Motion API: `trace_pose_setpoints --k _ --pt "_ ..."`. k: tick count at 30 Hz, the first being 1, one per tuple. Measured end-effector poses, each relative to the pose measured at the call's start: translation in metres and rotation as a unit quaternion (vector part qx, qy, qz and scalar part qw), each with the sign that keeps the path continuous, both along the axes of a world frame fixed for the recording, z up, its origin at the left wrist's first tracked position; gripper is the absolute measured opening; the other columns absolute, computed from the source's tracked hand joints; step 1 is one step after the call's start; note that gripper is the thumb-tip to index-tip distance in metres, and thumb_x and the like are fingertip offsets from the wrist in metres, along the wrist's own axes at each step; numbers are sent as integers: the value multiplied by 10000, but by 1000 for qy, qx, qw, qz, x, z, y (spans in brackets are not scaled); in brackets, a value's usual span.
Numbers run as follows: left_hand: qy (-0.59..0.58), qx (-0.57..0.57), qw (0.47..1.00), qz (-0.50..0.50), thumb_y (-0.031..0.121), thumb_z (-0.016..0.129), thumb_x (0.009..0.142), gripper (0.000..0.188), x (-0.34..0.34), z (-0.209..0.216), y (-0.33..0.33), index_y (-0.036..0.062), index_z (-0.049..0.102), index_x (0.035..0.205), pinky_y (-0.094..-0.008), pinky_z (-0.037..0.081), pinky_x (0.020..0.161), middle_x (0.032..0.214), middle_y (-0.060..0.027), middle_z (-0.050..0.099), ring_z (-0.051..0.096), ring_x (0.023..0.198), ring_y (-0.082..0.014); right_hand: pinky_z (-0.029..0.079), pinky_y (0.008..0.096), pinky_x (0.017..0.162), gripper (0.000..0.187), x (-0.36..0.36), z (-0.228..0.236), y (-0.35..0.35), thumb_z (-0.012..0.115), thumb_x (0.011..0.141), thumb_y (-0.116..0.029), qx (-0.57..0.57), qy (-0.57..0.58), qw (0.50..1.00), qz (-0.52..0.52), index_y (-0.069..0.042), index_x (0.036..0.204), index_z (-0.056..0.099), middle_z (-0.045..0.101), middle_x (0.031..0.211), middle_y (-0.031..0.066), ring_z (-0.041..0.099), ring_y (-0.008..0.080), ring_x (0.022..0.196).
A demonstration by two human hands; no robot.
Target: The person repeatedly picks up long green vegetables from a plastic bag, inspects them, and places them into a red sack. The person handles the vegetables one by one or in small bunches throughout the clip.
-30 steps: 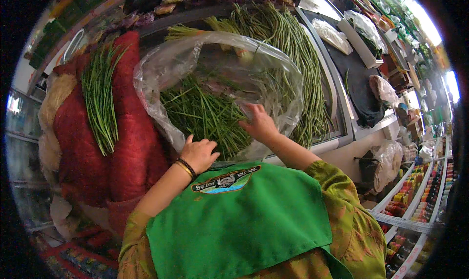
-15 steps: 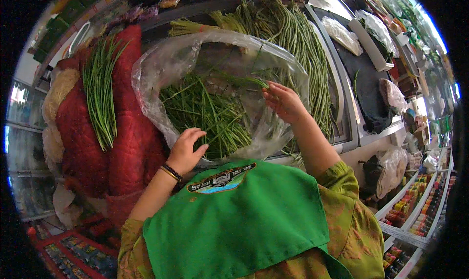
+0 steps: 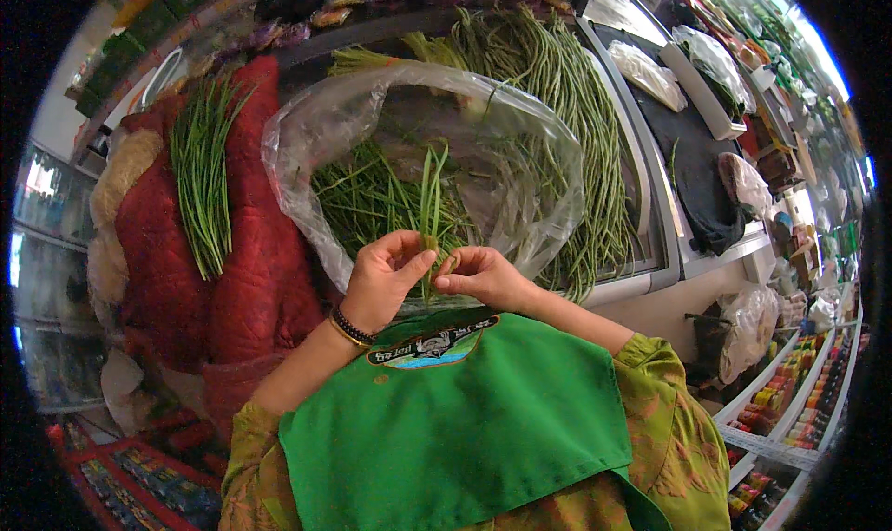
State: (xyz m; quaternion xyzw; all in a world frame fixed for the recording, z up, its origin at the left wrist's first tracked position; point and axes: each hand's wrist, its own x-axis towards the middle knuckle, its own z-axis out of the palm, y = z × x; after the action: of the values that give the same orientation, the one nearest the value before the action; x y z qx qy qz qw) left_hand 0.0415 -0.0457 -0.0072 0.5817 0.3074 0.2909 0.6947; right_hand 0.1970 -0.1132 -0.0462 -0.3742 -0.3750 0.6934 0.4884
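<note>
A few garlic chives [image 3: 432, 192] stand upright between the thumb and fingers of my left hand [image 3: 379, 273], which is closed on them. Close beside it, my right hand [image 3: 490, 276] pinches at the lower part of the same chives; the exact bit in its fingertips is partly hidden. Both hands are over the near rim of a large clear plastic bag [image 3: 311, 113], spread wide. Inside the bag lies a loose heap of garlic chives [image 3: 362, 192]. At the left, a neat bundle of chives [image 3: 202, 178] rests on a dark red quilted cloth [image 3: 251, 252].
Long green beans [image 3: 581, 150] lie in a heap behind and right of the bag, with pale-stemmed green bundles [image 3: 367, 59] at the back. A metal-framed counter edge [image 3: 664, 206] runs along the right. Shelves with small bottles [image 3: 790, 382] stand at the lower right.
My right hand has come left and nearer from the bag's far right side, bringing chives to my left hand. The left hand, open before, has moved slightly right and closed on them.
</note>
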Motion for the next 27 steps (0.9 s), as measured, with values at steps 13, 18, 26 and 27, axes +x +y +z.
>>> trace_pose_setpoints --k 13,18,26,27 --pt "-123 -11 989 77 8 525 786 109 -22 1 -2 31 532 891 -261 461 676 793 -47 573 552 719 -129 454 322 600 276 25 -17 12 670 644 -264 73 -474 877 -39 -36 754 560 596 715 96 572 234 638" --pt "-132 31 988 73 0 526 782 116 -40 -1 3 23 531 896 -260 462 684 809 -53 576 554 721 -128 446 304 691 537 42 -1 23 696 609 -318 83 -672 734 -46 -9 1007 511 565 906 161 567 225 783" --pt "96 67 993 -10 30 573 754 117 -62 0 -5 3 539 863 -221 432 669 771 -25 571 537 718 -96 416 239 739 544 2 55 59 599 749 -114 70 19 992 108 -36 1224 346 500 1115 95 489 111 911" --pt "165 145 975 -22 56 608 727 144 -64 1 -5 0 552 848 -204 421 639 747 -24 571 527 694 -82 418 234 719 525 3 59 60 585 757 -110 71 30 993 86 -40 1221 348 511 1100 79 491 101 887"
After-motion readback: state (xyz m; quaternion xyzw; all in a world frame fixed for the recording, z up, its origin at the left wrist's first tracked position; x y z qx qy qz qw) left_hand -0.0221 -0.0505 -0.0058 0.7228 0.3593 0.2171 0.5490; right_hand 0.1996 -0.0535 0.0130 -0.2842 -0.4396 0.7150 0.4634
